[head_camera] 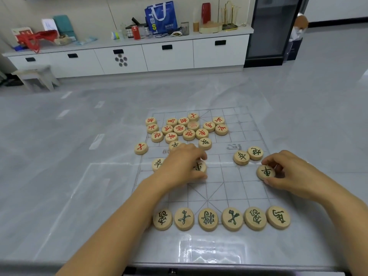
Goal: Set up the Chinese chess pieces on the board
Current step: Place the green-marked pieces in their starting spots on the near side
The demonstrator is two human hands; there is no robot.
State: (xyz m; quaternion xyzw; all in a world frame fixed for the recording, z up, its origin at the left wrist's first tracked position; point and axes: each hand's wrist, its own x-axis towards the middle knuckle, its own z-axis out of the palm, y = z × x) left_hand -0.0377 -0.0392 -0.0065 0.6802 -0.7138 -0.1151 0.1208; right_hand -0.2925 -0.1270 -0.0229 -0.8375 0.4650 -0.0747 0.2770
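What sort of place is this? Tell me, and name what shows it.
Probably an office break room or pantry: a white drawer cabinet cluttered with a blue shopping bag and a red can, a glass-door fridge beside it.

Clear board sheet (229, 188) mid-frame on the grey table (59, 156). Left hand (183, 166) curled over a dark-lettered piece (199, 167) at centre; right hand (286, 172) pinches another (265, 172) at right. Six dark-lettered pieces in a row (221, 219) along the lower edge. Red cluster (187, 128) loose at top.

White drawer cabinet (139, 56) (cluttered top)
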